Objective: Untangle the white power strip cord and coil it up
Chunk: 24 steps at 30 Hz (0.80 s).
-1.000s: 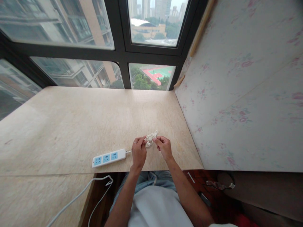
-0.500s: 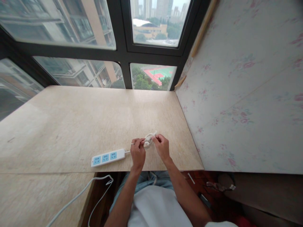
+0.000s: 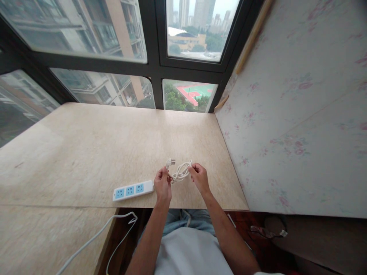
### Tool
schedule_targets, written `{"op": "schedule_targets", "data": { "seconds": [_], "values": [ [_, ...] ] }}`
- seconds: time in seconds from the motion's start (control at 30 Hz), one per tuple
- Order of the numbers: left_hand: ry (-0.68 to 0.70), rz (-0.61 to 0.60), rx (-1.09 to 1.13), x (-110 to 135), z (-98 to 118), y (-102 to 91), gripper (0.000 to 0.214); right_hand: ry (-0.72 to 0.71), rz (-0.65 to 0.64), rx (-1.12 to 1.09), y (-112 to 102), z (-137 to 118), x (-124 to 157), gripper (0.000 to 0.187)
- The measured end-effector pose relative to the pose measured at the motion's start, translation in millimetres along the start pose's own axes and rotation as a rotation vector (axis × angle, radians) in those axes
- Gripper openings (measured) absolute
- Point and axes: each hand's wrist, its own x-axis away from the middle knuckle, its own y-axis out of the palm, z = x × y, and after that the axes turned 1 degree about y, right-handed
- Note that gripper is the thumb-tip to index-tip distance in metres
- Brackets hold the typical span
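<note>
A white power strip (image 3: 132, 190) with blue sockets lies on the beige tabletop (image 3: 100, 149) near its front edge. Its white cord (image 3: 180, 172) is bunched in loose loops between my two hands, just above the table. My left hand (image 3: 162, 185) is closed on the cord close to the plug (image 3: 170, 162), whose prongs stick up and to the right. My right hand (image 3: 198, 176) pinches the other side of the looped cord. Both hands hover right of the strip.
A second white cable (image 3: 97, 236) hangs in a loop off the lower table section at the left. A floral-papered wall (image 3: 286, 114) bounds the table's right side. Dark-framed windows (image 3: 155, 68) stand behind. Below the table edge are my lap and a dark floor.
The tight bundle of cord has loosened into open loops, and the plug end now stands free above my left hand. My hands have drawn slightly apart. The camera tilted up a little.
</note>
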Motion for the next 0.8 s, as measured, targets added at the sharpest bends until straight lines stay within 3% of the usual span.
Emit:
{"op": "schedule_targets", "data": {
  "seconds": [0.13, 0.3, 0.57, 0.7, 0.8],
  "values": [
    [-0.012, -0.048, -0.186, -2, 4, -4.7, 0.047, 0.043, -0.022, -0.098, 1, 4, 4, 0.031],
    [0.074, -0.208, -0.534, -7, 3, -13.4, 0.043, 0.086, -0.035, -0.167, -4, 6, 7, 0.033],
    [0.137, -0.434, -0.862, 3, 8, -22.0, 0.046, 0.137, -0.109, -0.048, -19, -9, -1, 0.042],
    [0.302, -0.629, -0.995, 8, 12, -28.3, 0.048, 0.341, -0.219, -0.297, -25, -16, -10, 0.043],
    [0.402, -0.637, -0.985, 8, 11, -31.5, 0.046, 0.554, -0.427, -0.539, -36, -16, -20, 0.046]
  ]
}}
